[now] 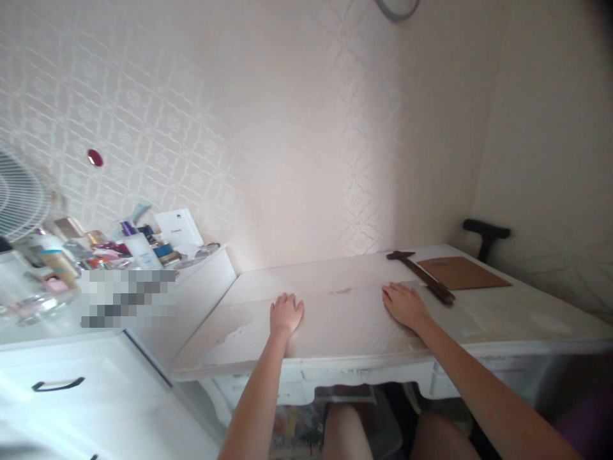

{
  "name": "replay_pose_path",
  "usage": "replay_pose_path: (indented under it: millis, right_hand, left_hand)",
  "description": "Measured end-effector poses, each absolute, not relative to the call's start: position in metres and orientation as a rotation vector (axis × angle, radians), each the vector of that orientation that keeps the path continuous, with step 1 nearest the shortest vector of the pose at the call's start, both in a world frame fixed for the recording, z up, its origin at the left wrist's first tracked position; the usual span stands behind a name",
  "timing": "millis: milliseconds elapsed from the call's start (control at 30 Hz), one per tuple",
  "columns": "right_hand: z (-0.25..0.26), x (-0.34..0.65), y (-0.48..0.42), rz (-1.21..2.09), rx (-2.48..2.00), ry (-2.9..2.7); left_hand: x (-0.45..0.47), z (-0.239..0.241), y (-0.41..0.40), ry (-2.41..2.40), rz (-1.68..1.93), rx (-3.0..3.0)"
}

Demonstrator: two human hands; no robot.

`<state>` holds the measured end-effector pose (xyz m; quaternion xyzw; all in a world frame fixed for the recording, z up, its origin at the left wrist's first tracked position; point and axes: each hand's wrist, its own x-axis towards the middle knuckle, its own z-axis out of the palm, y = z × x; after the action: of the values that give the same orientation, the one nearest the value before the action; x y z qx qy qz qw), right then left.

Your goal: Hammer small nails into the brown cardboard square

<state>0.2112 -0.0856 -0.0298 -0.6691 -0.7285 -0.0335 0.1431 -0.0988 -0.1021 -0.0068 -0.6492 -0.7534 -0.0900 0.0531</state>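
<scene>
My left hand (286, 314) lies flat, palm down, on the worn white desk (335, 332), its fingers stretched toward the wall. To its right, my right hand (405, 305) also rests palm down on the desk with fingers extended. Neither hand holds anything. Just beyond my right hand lies a hammer (421, 276) with a dark head and a brown handle, slanting across the desktop. Beside the hammer is a flat brown clipboard-like board (463, 273) with a small metallic piece near its top edge.
On the left stands a white drawer cabinet (143, 351) crowded with bottles (143, 250) and a white box (178, 229). A fan (19, 191) is at the far left. A dark T-shaped handle (486, 233) rises behind the desk's right end. Patterned wallpaper covers the wall.
</scene>
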Motion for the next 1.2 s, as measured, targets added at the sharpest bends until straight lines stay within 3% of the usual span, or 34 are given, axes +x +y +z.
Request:
replay_pose_path:
  millis: [1200]
  right_hand:
    - [-0.0294,0.2110,-0.0856,-0.092,-1.929,-2.107]
  left_hand:
    - [-0.1005,-0.0093,-0.1003,-2.304,-0.309,-1.984]
